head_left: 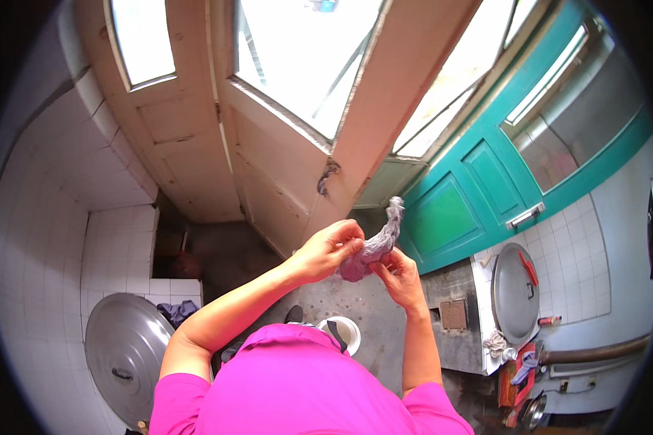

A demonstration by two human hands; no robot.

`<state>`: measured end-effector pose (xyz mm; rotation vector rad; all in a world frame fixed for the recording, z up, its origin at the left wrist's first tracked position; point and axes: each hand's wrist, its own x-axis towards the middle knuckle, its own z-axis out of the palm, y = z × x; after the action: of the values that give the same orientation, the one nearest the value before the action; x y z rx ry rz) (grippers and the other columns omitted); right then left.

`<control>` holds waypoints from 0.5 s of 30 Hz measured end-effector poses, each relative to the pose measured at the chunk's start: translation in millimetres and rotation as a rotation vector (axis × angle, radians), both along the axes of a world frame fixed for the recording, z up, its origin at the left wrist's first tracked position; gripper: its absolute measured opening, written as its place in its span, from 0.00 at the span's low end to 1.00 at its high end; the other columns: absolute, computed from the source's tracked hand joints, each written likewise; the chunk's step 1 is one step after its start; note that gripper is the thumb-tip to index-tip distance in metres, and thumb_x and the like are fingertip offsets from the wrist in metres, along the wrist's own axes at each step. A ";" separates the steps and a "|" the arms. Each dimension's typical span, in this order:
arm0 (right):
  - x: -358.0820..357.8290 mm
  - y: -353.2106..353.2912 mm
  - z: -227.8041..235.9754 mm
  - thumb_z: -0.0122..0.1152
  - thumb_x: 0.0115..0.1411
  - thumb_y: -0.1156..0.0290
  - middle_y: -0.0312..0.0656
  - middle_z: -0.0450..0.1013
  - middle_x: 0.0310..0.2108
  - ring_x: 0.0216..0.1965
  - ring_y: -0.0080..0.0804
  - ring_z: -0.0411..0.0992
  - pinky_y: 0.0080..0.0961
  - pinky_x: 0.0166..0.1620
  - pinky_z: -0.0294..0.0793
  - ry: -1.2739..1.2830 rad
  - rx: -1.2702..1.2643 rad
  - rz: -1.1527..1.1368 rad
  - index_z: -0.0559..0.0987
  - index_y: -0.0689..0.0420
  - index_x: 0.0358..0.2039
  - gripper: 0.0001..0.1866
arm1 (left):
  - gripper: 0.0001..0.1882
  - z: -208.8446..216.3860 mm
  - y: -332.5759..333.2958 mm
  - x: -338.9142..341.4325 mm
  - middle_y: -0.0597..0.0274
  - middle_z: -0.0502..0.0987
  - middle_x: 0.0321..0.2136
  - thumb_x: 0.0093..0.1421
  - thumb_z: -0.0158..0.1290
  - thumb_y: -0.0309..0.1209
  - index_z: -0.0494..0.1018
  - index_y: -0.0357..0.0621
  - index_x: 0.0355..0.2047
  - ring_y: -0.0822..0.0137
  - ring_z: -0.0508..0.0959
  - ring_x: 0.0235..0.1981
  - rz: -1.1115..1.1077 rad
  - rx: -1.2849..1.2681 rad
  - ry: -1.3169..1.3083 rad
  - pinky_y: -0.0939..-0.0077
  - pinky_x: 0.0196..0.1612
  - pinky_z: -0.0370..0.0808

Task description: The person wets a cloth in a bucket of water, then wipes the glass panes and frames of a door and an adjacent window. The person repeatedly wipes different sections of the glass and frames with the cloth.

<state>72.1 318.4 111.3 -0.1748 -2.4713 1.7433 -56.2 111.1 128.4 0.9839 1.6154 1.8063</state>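
Observation:
Both my hands are raised in front of me at a wrinkled, grey-purple bag or cloth (374,249); I cannot tell which. Its lower part is bunched and purplish, while its thin, twisted upper end sticks up and curves right. My left hand (331,249) pinches its left side, fingertips together. Low on its right side, my right hand (399,277) grips the edge between thumb and fingers. Below the hands, a white bucket (354,335) stands on the grey floor, partly hidden by my pink top.
Brown panelled doors (268,174) with glass stand ahead, beside a green door (479,196) on the right. A large metal lid (120,355) lies at left near a dark cloth (178,312). Another lid (514,290) covers the tiled stove (453,348) at right.

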 end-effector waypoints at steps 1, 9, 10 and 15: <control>-3.7 2.2 10.9 0.67 0.64 0.75 0.28 0.75 0.29 0.33 0.14 0.70 0.18 0.35 0.70 0.131 0.121 -0.073 0.79 0.61 0.42 0.07 | 0.10 1.5 0.6 -6.8 0.71 0.72 0.35 0.74 0.53 0.36 0.72 0.42 0.44 0.79 0.70 0.39 -0.043 -0.003 -0.073 0.77 0.44 0.72; -14.6 88.0 30.8 0.50 0.75 0.62 0.31 0.72 0.36 0.42 0.25 0.75 0.27 0.49 0.78 0.322 -0.480 -0.409 0.73 0.54 0.40 0.10 | 0.12 -22.2 35.9 -31.8 0.66 0.77 0.45 0.74 0.52 0.42 0.70 0.49 0.46 0.73 0.78 0.45 -0.094 -0.126 -0.437 0.72 0.50 0.76; -12.9 119.3 -11.1 0.50 0.75 0.58 0.33 0.72 0.35 0.39 0.23 0.73 0.25 0.44 0.77 0.229 0.037 -0.290 0.72 0.55 0.37 0.14 | 0.12 -26.3 41.5 -33.0 0.66 0.77 0.41 0.74 0.50 0.41 0.71 0.47 0.46 0.72 0.78 0.41 -0.199 -0.084 -0.385 0.73 0.48 0.77; -43.4 106.9 34.1 0.49 0.76 0.59 0.28 0.62 0.28 0.29 0.16 0.61 0.18 0.33 0.67 0.630 -0.243 -0.753 0.66 0.52 0.33 0.15 | 0.22 7.8 35.0 -46.0 0.51 0.77 0.56 0.73 0.52 0.38 0.66 0.44 0.63 0.64 0.80 0.52 -0.482 -0.241 0.009 0.66 0.56 0.76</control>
<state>28.7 425.4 145.4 -0.4297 -1.4739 1.4410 -102.2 146.1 136.2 1.1478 1.4072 1.2564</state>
